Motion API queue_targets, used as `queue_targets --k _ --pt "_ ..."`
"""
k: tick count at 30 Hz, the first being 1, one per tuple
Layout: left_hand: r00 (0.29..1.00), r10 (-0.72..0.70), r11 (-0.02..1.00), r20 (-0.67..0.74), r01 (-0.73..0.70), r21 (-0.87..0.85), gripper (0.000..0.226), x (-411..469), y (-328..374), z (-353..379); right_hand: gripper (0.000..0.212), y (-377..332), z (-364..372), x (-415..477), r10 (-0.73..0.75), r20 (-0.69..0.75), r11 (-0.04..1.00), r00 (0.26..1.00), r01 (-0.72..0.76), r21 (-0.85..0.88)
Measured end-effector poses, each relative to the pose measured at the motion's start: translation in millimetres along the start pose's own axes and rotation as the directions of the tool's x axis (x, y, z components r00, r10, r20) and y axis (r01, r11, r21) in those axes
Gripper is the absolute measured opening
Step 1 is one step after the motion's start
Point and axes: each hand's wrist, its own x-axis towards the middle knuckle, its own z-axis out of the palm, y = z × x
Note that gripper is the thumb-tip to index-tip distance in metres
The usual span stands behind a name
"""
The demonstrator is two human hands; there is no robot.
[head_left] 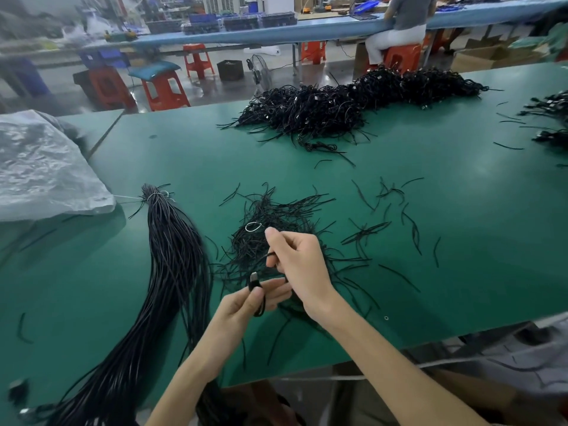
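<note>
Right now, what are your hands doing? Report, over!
Left hand pinches cable, plug up. Right hand pinches strand. Loose ties heaped under both hands; bundle lies apart at left.

The bench (430, 247) was plain green, the cable bundle (175, 272) at the left and the far heap (338, 109) black, the held cable (261, 305) black with a silver plug (254, 275), the far stools (166, 87) red.

Both forearms show bare and slender, and the left hand (246, 305) and right hand (299, 265) are bare too, with long fingers and short nails.
</note>
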Motion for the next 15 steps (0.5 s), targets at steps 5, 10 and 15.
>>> queue_targets --k 5,10,15 --pt "0.991 0.067 0.998 0.114 -0.069 0.011 0.042 -6 9 -4 0.053 -18 -5 4 0.083 0.006 0.987 0.997 -0.083 0.135" --pt "0.995 0.042 0.989 -0.086 -0.054 -0.138 0.045 -2 8 3 0.049 -22 -3 -8 0.007 0.111 1.000 0.994 -0.009 0.019" --pt "0.991 -0.071 0.814 -0.113 -0.008 -0.581 0.051 10 12 11 0.045 7 7 -33 -0.141 0.217 0.947 0.966 0.196 -0.255"
